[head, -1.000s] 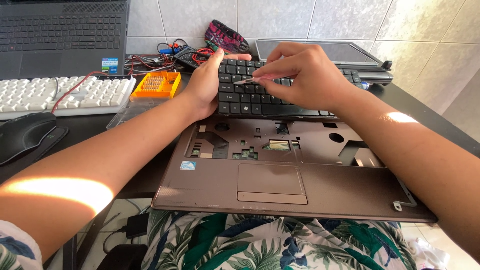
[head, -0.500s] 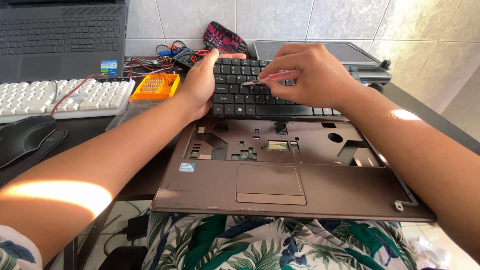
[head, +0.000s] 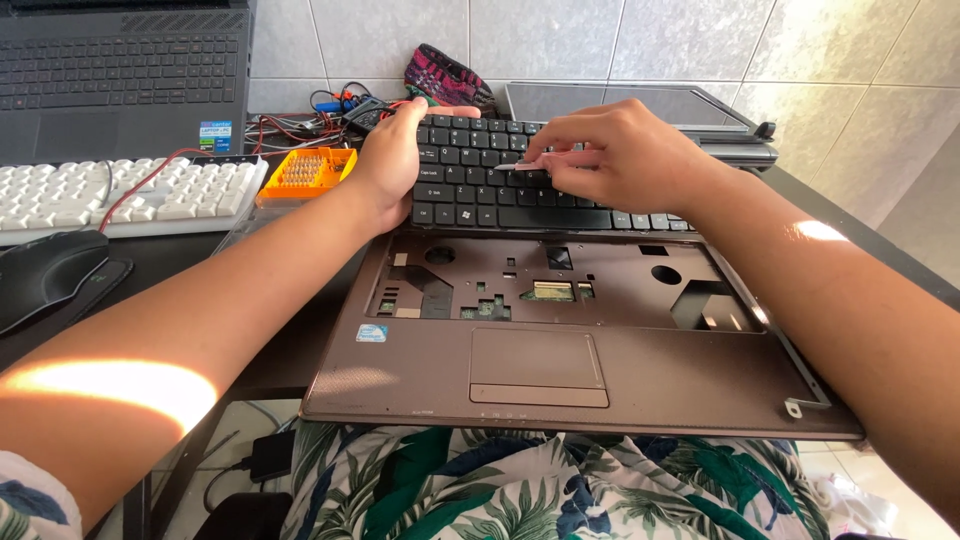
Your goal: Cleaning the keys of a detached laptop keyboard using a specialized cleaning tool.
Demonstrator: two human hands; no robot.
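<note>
A brown laptop base [head: 560, 370] lies on my lap with its keyboard bay bare, showing cut-outs and a small board. The black laptop keyboard [head: 470, 180] is lifted out and tilted up at the far edge of the base. My left hand [head: 395, 160] grips the keyboard's left edge, thumb over the top. My right hand [head: 620, 160] rests over the keys on the right and pinches a thin light-coloured tool [head: 545, 162] whose tip touches the keys.
An orange bit case [head: 305, 172] and tangled wires [head: 330, 110] lie left of the keyboard. A white keyboard [head: 120, 195], a black mouse [head: 45, 275] and a black laptop [head: 120, 70] sit at the left. A grey tablet-like slab [head: 680, 110] lies behind.
The keyboard and both hands have shifted slightly away from me. My right hand's fingers have moved a little along the keys with the thin tool.
</note>
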